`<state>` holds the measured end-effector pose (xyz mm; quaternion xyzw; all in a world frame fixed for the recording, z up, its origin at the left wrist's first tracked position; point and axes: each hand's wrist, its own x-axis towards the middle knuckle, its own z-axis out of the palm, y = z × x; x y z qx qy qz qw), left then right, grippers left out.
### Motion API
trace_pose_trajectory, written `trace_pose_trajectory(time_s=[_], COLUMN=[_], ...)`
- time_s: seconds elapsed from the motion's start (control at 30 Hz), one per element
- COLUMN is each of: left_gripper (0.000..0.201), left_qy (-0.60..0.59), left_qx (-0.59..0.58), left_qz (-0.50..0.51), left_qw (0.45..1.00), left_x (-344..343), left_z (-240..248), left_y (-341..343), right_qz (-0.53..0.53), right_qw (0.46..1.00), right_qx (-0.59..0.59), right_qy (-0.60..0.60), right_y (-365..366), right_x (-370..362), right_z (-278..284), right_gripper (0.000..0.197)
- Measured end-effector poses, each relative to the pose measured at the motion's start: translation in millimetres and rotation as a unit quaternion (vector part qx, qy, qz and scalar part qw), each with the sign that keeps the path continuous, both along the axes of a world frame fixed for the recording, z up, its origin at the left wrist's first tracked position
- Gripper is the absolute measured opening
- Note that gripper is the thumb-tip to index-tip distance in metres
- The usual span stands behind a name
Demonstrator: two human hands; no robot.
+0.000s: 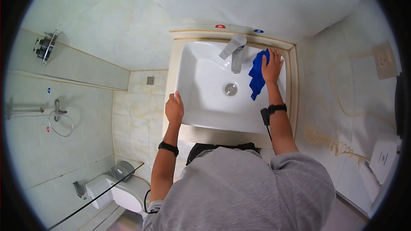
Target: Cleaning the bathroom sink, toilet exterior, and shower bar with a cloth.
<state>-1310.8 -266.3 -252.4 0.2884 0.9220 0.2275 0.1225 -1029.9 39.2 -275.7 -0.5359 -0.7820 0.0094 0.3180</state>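
Observation:
A white washbasin [205, 102] is set in a pale counter in front of me, with a silver tap [236, 53] at its far side and a round metal drain [230, 89] in its bowl. My right hand [271, 66] holds a crumpled blue cloth [257, 79] against the basin's right side, its fingers stretched toward the far right corner. Part of the cloth trails down the inner slope and part lies under the hand. At the left rim, my left hand [174, 108] is closed round the basin's edge, its fingertips partly hidden.
Tiled wall rises close behind and right of the basin. On the right hang a coiled cord [327, 139], a white wall unit [382, 158] and a socket [384, 60]. To the left are a shower mixer [58, 110], a toilet [128, 196], a glass panel edge and a floor drain [150, 80].

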Motion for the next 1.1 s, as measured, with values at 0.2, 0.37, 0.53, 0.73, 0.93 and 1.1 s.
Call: trace_pose_trajectory(time_s=[0.2, 0.37, 0.53, 0.73, 0.93, 1.1], left_gripper=[0.049, 0.048, 0.048, 0.047, 0.048, 0.047], left_qy=[0.006, 0.007, 0.003, -0.003, -0.010, -0.009], left_qx=[-0.036, -0.033, -0.022, -0.023, -0.013, -0.021], left_qz=[-0.007, -0.006, -0.006, 0.003, 0.002, 0.011], left_qw=[0.999, 0.999, 1.000, 1.000, 1.000, 1.000], left_x=[-1.3, -2.5, -0.2, -0.1, -0.7, -0.2], left_z=[2.6, 0.6, 2.6, 8.0, 9.5, 8.8], left_y=[0.3, -3.7, 2.7, 0.8, -0.9, 1.3], right_qz=[0.136, 0.113, -0.124, 0.014, 0.140, 0.113], right_qw=[0.981, 0.983, 0.976, 0.974, 0.891, 0.381], right_qx=[-0.033, 0.022, -0.038, -0.124, -0.311, -0.556], right_qy=[0.131, 0.142, 0.175, 0.189, 0.301, 0.730], right_y=[4.6, 21.0, 22.1, 5.3, -73.3, -76.5], right_x=[-24.1, -56.6, -52.9, -77.8, -63.8, -88.0], right_z=[5.6, 43.1, -16.2, 0.6, -49.6, -42.9], right_gripper=[0.038, 0.033, 0.030, 0.025, 0.025, 0.015])
